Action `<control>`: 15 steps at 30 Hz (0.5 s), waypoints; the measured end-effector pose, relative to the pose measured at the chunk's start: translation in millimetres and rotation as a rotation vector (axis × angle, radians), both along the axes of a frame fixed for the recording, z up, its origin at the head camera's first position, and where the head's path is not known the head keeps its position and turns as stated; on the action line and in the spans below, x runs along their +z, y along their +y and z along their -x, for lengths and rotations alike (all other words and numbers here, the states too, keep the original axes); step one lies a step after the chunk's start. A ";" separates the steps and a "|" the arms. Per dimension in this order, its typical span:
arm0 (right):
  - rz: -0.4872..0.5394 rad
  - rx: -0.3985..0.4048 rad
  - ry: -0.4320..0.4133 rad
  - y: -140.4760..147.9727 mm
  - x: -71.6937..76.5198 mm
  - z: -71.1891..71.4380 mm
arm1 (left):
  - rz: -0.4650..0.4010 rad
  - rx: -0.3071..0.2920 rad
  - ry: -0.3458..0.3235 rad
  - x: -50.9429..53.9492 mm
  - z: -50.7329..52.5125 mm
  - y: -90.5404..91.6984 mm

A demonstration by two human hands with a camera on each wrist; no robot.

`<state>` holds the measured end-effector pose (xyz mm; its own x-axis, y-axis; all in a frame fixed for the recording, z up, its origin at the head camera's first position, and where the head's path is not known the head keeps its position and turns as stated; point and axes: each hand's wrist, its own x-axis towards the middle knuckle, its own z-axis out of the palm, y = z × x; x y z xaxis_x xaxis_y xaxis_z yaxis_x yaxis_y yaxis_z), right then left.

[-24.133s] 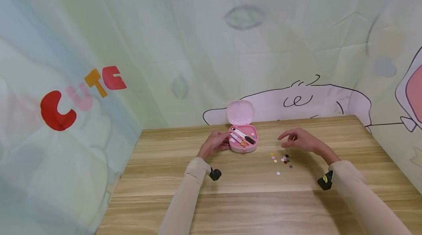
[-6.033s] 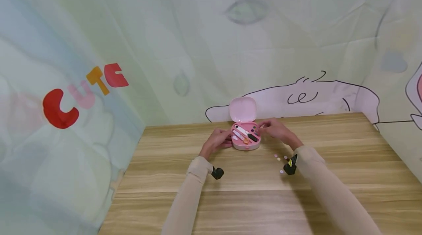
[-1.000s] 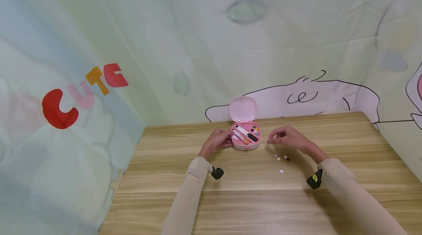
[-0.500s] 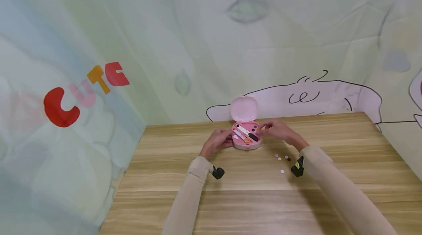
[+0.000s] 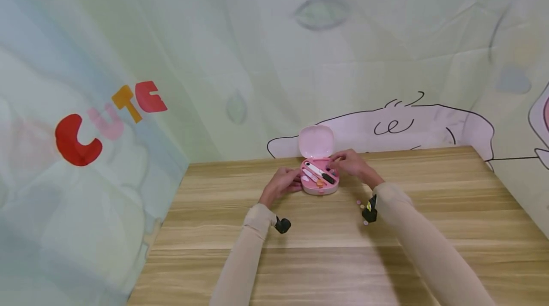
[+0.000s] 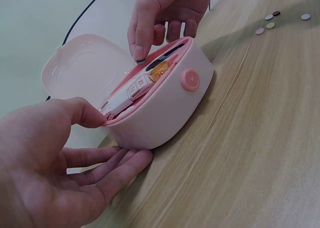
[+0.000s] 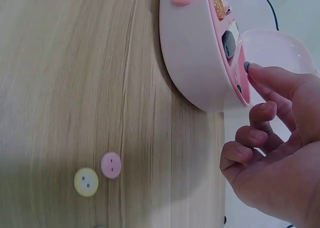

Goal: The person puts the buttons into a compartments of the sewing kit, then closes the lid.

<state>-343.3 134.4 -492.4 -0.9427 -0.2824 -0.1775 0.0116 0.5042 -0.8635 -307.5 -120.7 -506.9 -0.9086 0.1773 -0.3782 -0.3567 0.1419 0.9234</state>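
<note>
A pink sewing box (image 5: 320, 191) stands on the table with its lid (image 5: 316, 142) raised. My left hand (image 5: 280, 185) holds its left side, thumb on the rim and fingers against the lower wall. Over the right-hand compartment, my right hand (image 5: 352, 163) pinches a small dark button (image 7: 247, 67) between thumb and index finger. Inside the box lie a white tool with a black end (image 5: 328, 178), a strip of tape measure (image 6: 140, 86) and an orange piece (image 6: 160, 70). Some buttons are in the right compartment, partly hidden by the fingers.
Several loose buttons lie on the wooden table (image 5: 300, 268) to the right of the box, among them a pink button (image 7: 111, 165) and a yellow button (image 7: 86, 182). A printed curtain (image 5: 240, 58) hangs directly behind the table's back edge.
Over the last second my right hand moved left from beside the box to above its right compartment. Since the earliest frame, fewer buttons lie on the table and more are in the box.
</note>
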 end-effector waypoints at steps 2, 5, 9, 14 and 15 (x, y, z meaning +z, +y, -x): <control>-0.006 -0.011 0.000 -1.1 -0.6 0.2 | 0.003 -0.001 0.001 -0.3 -0.5 0.0; -0.014 -0.027 -0.003 -2.1 -1.6 0.2 | 0.007 -0.002 0.001 -1.3 -0.9 -0.2; 0.024 -0.045 -0.009 -2.3 -3.5 -1.1 | 0.005 0.000 -0.001 -1.5 -1.0 -0.3; 0.058 -0.035 0.020 3.6 -5.8 -3.4 | 0.000 0.007 -0.005 -0.1 -0.9 -0.1; 0.059 -0.032 0.028 5.7 -5.3 -3.9 | 0.001 0.009 -0.006 -0.3 -0.6 -0.3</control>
<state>-339.4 140.1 -497.7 -0.9558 -0.2610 -0.1351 0.0026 0.4522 -0.8919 -306.9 -121.0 -507.2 -0.9077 0.1691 -0.3841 -0.3636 0.1399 0.9210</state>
